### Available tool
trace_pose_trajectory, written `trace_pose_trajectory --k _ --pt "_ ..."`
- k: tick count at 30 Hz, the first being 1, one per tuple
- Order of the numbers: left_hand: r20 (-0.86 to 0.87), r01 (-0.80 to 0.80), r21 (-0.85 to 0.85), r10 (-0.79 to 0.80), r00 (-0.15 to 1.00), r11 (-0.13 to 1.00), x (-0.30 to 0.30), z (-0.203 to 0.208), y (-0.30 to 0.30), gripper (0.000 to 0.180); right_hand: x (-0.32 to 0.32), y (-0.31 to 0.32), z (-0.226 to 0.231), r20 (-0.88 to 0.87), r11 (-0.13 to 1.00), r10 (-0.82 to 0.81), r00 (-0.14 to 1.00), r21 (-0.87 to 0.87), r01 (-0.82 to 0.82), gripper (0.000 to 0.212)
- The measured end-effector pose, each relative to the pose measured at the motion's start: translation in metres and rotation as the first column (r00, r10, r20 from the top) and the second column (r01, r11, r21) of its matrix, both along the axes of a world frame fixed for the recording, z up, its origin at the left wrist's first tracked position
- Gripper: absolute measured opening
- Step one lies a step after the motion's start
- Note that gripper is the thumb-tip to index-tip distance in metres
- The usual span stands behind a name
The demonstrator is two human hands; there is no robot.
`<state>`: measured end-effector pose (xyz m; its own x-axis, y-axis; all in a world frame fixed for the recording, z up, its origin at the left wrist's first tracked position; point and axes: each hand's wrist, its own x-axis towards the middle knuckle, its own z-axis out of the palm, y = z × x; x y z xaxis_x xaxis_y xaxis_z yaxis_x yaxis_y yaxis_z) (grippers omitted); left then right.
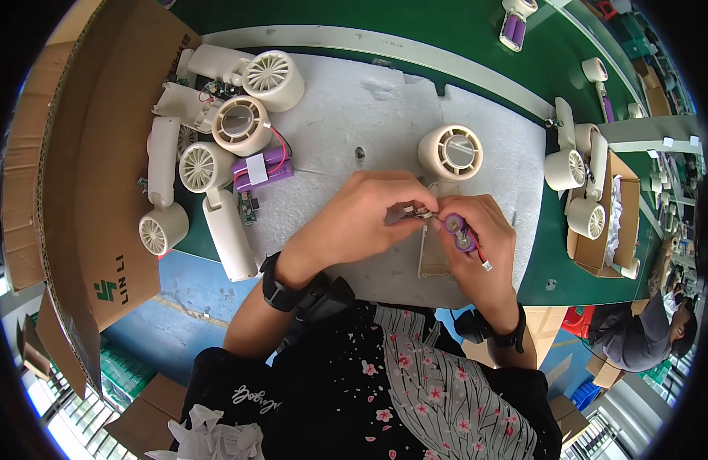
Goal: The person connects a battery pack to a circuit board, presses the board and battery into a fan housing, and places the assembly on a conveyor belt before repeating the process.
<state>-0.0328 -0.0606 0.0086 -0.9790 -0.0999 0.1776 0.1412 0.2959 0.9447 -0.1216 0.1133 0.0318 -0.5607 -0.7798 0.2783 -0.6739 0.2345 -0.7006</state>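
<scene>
A green workbench [415, 21] with a white strip [331, 37] stands over a blue floor [193, 285]. Bright light shines through the barred window [66, 422] at the lower left.

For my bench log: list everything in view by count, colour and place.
Table: at least one, green, centre
Foam sheet: one, white, on table
Fans: at least seven, cream, left, centre and right
Battery packs: at least four, purple, one held, others left, upper right
Circuit boards: several, green, left
Large carton: one, brown, far left
Small carton: one, brown, right
Co-worker: one, dark clothing, lower right
Wrist straps: two, black, both wrists
Left hand: one, bare, pinching a small part
Right hand: one, bare, holding one battery pack
</scene>
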Motion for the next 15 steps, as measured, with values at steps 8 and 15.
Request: trace_pose_trajectory --k 8,15 --pt "0.068 -0.034 0.05 0.031 0.997 0.998 0.0013 -0.002 0.0004 0.03 0.0032 -0.0012 -0.0009 0.03 0.998 0.0 1.0 0.066 -0.002 0.023" --pt "-0.011 -0.041 -0.044 0.04 0.999 0.998 0.0037 -0.0038 -0.0016 0.029 0.0074 -0.0022 -0.0021 -0.008 0.996 -0.031 0.999 0.084 0.031 0.022"
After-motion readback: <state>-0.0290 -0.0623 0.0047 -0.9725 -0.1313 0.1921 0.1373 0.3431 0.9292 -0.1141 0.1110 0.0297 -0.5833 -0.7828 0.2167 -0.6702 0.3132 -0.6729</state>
